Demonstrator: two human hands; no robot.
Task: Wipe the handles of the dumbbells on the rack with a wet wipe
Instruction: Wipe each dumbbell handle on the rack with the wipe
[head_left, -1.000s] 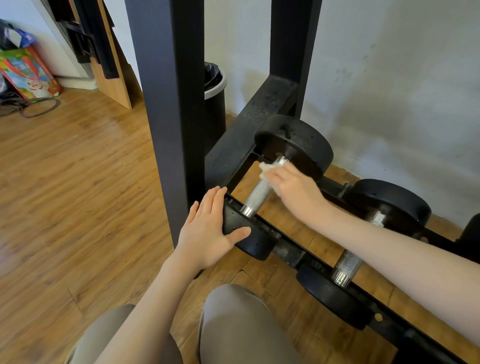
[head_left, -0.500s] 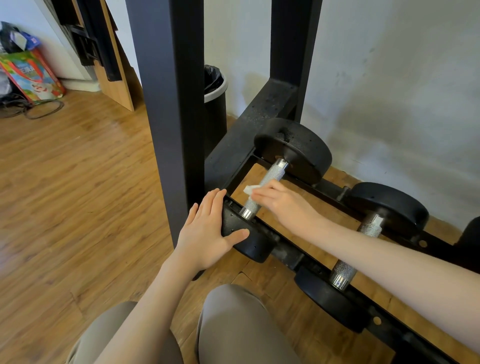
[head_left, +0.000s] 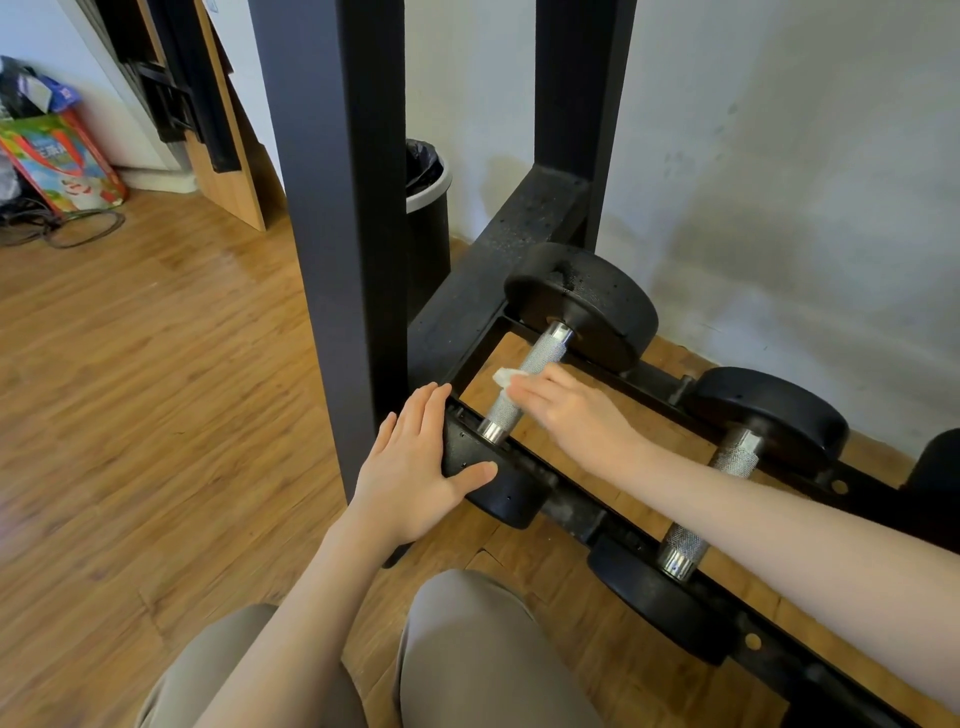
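Left hand (head_left: 415, 467): fingers flat, resting on near weight of first dumbbell (head_left: 524, 384)
Right hand (head_left: 566, 410): presses wipe (head_left: 505, 376) on mid-handle; grip hidden
Rack (head_left: 566, 512): holds first dumbbell; second dumbbell (head_left: 727, 467) at its 4 o'clock
Bin (head_left: 428, 208): behind post, 12 o'clock

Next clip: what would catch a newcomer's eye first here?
The right hand at centre, pressing a white wipe onto the knurled handle of the leftmost dumbbell on the low rack. Beside it, the left hand lies flat against that dumbbell's near weight. A thick black post rises just behind, with a second dumbbell to the right.
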